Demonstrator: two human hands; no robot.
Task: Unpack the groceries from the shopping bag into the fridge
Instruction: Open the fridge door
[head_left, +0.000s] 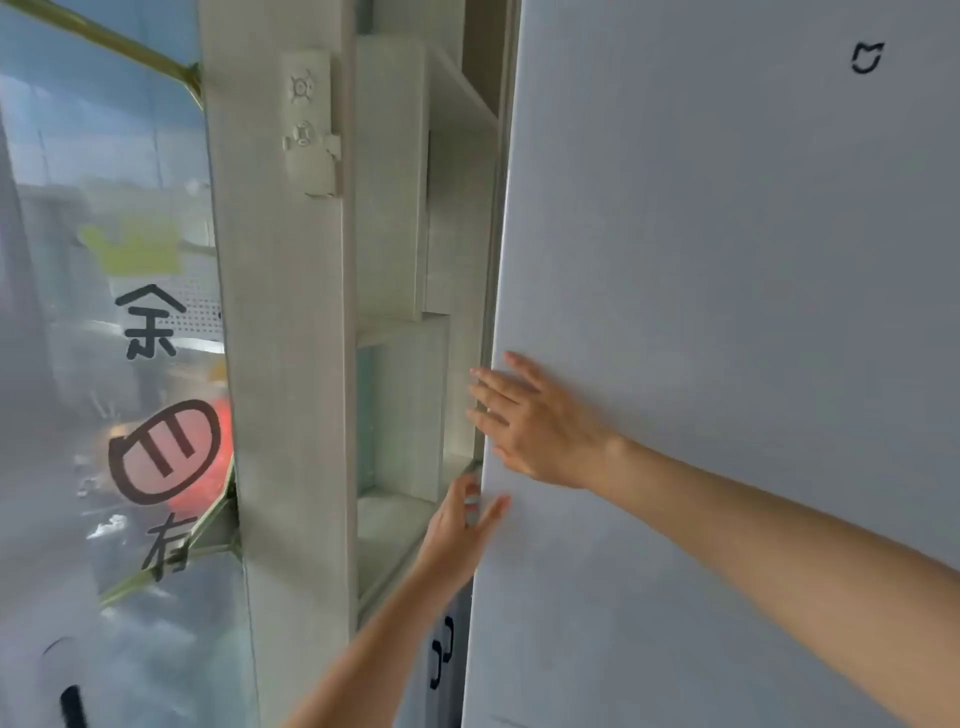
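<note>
A person stands close to a tall white fridge door (727, 312), seen from a head-worn camera looking forward and down. The door fills the right side of the view, with a small black cat-shaped logo (866, 57) near its top right corner.

The right hand (535, 426) lies flat on the door face just inside its left edge, fingers straight and slightly spread, holding nothing. Just below it, the left hand (460, 525) reaches to that same edge; the thumb rests on the door face while the fingers go round behind the edge, so it appears to grip the door, though the fingertips are hidden.

Left of the door edge stands a pale wooden shelving unit (291, 364) with open compartments. A white two-button remote (307, 111) sits in a holder high on its front. Further left of the door is a window (104, 364) with painted black characters and a bread-loaf drawing.

The shopping bag and groceries are not in view, so unpacking seems barely begun; opening the door looks like the step in hand.

Risks, as a judgement: the door's edge sits near the shelving, so a hard pull could swing it into the unit or trap the left fingers between them. A stiff seal could release suddenly.
</note>
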